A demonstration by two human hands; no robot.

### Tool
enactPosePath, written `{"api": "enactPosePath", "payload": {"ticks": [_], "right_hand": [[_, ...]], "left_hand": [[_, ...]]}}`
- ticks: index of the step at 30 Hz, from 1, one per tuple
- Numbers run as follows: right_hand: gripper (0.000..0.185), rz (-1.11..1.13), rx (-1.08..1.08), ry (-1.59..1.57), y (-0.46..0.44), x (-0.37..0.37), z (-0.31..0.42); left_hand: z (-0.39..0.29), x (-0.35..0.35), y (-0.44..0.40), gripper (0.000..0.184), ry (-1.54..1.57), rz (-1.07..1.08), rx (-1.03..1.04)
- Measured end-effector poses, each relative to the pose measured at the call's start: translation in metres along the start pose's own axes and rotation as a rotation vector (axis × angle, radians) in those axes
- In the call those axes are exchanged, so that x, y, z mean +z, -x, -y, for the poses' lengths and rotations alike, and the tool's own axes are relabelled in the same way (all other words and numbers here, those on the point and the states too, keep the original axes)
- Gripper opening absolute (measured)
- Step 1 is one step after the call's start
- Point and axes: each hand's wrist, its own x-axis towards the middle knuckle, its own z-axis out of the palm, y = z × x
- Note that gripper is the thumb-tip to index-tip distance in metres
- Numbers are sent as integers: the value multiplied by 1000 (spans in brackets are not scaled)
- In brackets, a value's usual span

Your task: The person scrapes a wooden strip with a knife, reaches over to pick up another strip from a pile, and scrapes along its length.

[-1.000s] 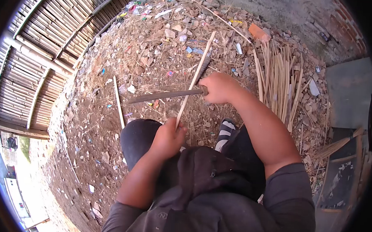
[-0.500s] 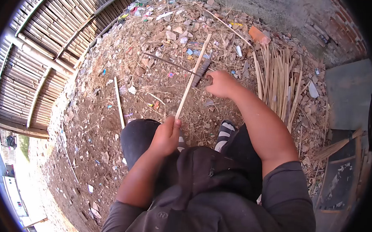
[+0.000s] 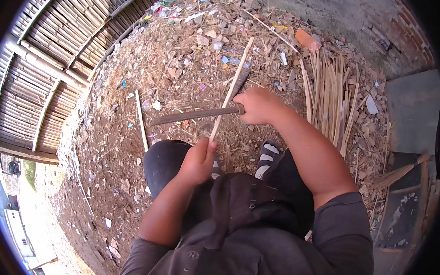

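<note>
Fingers on both sides are closed: those of the left hand (image 3: 197, 161) grasp a pale strip (image 3: 234, 84) near its lower end, and those of the right hand (image 3: 260, 106) grasp a long blade (image 3: 191, 115), which crosses it. Whether the edge bites cannot be told. Across the littered ground (image 3: 104, 191), the largest group is a pile of similar strips (image 3: 329, 98), beyond the right forearm, beside an orange brick (image 3: 307, 40); which are finished and which are raw is unclear. One lone strip (image 3: 141, 119) lies apart, left of the blade. The held piece looks partway through its working, being long and whole, with no finished end visible.
</note>
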Motion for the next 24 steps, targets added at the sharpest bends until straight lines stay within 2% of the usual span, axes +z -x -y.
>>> {"api": "enactPosePath", "payload": {"ticks": [1, 4, 5, 9, 12, 13, 16, 19, 22, 24], "right_hand": [[33, 51, -7, 40, 3, -3, 3], [29, -210, 188, -190, -18, 29, -50], [29, -196, 129, -110, -23, 28, -56], [36, -79, -4, -12, 8, -14, 2], [36, -311, 174, -206, -11, 6, -45], [44, -288, 238, -360, -8, 3, -52], [39, -424, 114, -333, -9, 4, -56], [27, -188, 111, -830, -5, -11, -57], [16, -245, 45, -1082, 7, -27, -47], [15, -266, 18, -1186, 11, -32, -47]], "left_hand": [[-3, 1, 4, 34, -18, 5, 1], [0, 1, 1, 35, -76, 9, -46], [2, 1, 2, 34, -71, -7, -19], [3, -1, 7, 34, 117, 25, 28], [-1, -2, 7, 36, -4, 58, -27], [-1, 0, 6, 36, 3, 67, -16], [2, 1, 6, 36, 37, 89, -1], [0, -4, 8, 34, 62, 109, -10], [-15, -7, 15, 33, 4, 128, 10], [-26, -10, 21, 32, -3, 127, 51]]}}
